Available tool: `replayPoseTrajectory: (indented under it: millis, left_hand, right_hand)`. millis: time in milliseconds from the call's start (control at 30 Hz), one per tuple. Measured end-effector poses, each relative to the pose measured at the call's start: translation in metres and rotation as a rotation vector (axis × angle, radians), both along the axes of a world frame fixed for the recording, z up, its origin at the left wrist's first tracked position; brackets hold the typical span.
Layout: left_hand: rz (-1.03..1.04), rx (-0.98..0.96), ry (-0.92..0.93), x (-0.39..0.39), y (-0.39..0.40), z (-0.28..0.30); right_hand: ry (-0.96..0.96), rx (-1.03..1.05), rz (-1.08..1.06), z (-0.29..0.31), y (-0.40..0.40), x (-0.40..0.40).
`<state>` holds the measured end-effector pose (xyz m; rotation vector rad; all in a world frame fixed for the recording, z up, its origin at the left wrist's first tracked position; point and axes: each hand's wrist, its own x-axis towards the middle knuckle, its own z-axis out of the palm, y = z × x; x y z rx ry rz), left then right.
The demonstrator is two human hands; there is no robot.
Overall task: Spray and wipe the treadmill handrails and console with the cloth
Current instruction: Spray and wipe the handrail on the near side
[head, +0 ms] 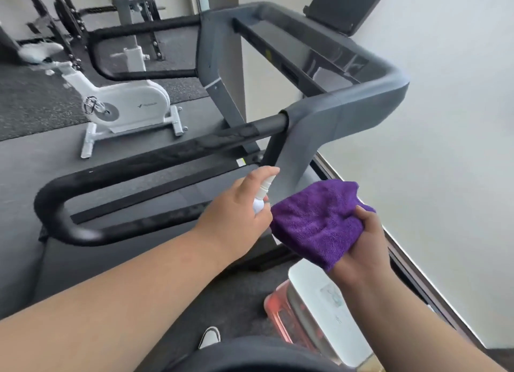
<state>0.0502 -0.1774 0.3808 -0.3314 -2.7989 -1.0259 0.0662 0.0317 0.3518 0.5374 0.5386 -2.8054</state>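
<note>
My left hand [239,204] grips the spray bottle [262,193], finger on top, nozzle aimed at the purple cloth [317,218] bunched in my right hand [358,243]. The handrail [155,166] lies beyond both. Mist could miss the cloth and drift onto the treadmill's belt.

Head camera, tilted forward and down, wide-angle.

The single view looked from the person's head down along both forearms, with the left hand [239,204] and right hand [361,241] close below the lens and the treadmill [361,99] just beyond them. The frame sat rolled, so the floor [33,160] and wall [450,149] ran at a slant. Farther off to the upper left, a white bike [125,104] stood well apart. There was no second view to share any part of the scene.
</note>
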Motion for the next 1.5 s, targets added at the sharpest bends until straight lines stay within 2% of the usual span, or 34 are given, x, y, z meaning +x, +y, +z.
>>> replayPoseTrajectory:
  millis: [133, 333, 600, 700, 800, 900, 967, 1033, 1067, 1233, 1333, 1400, 1500]
  left_hand:
    - [0.079, 0.046, 0.019, 0.009, -0.036, 0.019]
    - [0.115, 0.103, 0.051, 0.008, -0.085, 0.03]
    - [0.001, 0.136, 0.021, 0.003, -0.158, 0.045]
    - [-0.038, 0.122, 0.01, 0.0, -0.176, 0.049]
    - [-0.054, 0.134, 0.011, -0.004, -0.181, 0.052]
    - [-0.054, 0.148, 0.022, -0.016, -0.174, 0.053]
    - [-0.031, 0.132, 0.031, -0.024, -0.166, 0.053]
    - [0.02, 0.136, 0.034, -0.034, -0.158, 0.053]
    - [0.032, 0.134, 0.03, -0.033, -0.157, 0.053]
    - [0.13, 0.111, 0.026, -0.047, -0.135, 0.05]
    - [0.183, 0.102, 0.027, -0.052, -0.118, 0.047]
    - [0.205, 0.092, 0.025, -0.053, -0.107, 0.048]
    - [0.26, 0.095, 0.041, -0.053, -0.098, 0.05]
  right_hand:
    - [0.069, 0.002, -0.04, 0.03, -0.029, -0.01]
    - [0.124, 0.106, -0.26, 0.07, -0.069, -0.027]
    - [0.088, 0.249, -0.595, 0.09, -0.131, -0.037]
    - [0.121, 0.456, -0.713, 0.092, -0.143, -0.046]
    - [0.235, 0.916, -0.741, 0.096, -0.148, -0.059]
    - [0.601, 1.439, -0.663, 0.094, -0.147, -0.089]
    - [0.818, 1.901, -0.393, 0.084, -0.14, -0.118]
    - [0.857, 2.247, -0.02, 0.072, -0.136, -0.138]
    - [0.86, 2.358, 0.068, 0.066, -0.137, -0.136]
    - [0.971, 2.432, 0.088, 0.048, -0.127, -0.137]
    - [1.043, 2.46, 0.255, 0.054, -0.12, -0.136]
    - [1.113, 2.44, 0.379, 0.068, -0.11, -0.141]
    - [1.194, 2.328, 0.378, 0.093, -0.093, -0.16]
